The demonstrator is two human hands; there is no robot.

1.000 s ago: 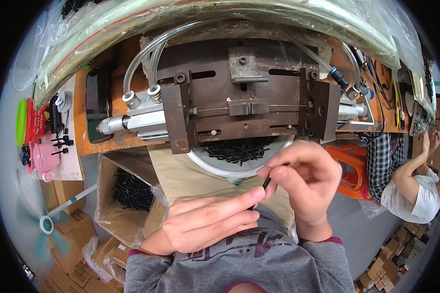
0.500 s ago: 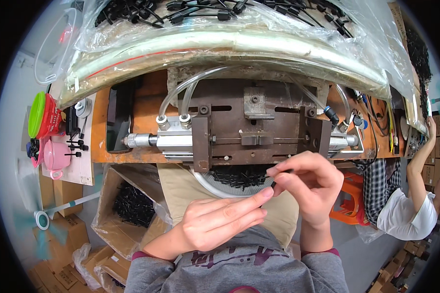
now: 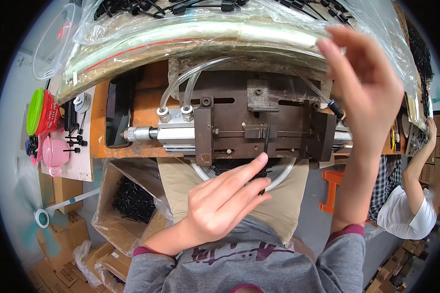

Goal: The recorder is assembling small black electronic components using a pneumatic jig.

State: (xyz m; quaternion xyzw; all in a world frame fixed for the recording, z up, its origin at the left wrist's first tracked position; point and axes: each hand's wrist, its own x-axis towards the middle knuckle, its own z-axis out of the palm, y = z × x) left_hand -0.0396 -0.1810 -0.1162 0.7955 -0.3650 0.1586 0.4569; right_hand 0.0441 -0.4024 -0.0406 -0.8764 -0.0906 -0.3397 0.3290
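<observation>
My left hand (image 3: pixel 220 202) is closed on a thin black rod (image 3: pixel 267 139). The rod stands up past the fingertips in front of the small metal block (image 3: pixel 254 132) on the clamping fixture (image 3: pixel 239 95); a darker, thicker end shows below between the fingers. My right hand (image 3: pixel 364 80) is raised at the upper right, blurred, with thumb and forefinger apart and nothing visible between them. It is nearest the plastic-covered rim (image 3: pixel 278 35) of the heap of black rod parts (image 3: pixel 227 6). Under my left hand, a pale round basin (image 3: pixel 284 176) holds more black pieces.
Clear air hoses (image 3: pixel 188 80) run to silver cylinders (image 3: pixel 176 134) on the fixture. At left are a dark tray (image 3: pixel 118 115), a pink cup (image 3: pixel 56 151) and an open carton (image 3: pixel 132 168) of black parts. Another person (image 3: pixel 408 215) sits at right beside an orange stool (image 3: pixel 330 190).
My right hand has left the left hand and risen to the upper right. The left hand has stayed low, and the black rod now points up from its fingers.
</observation>
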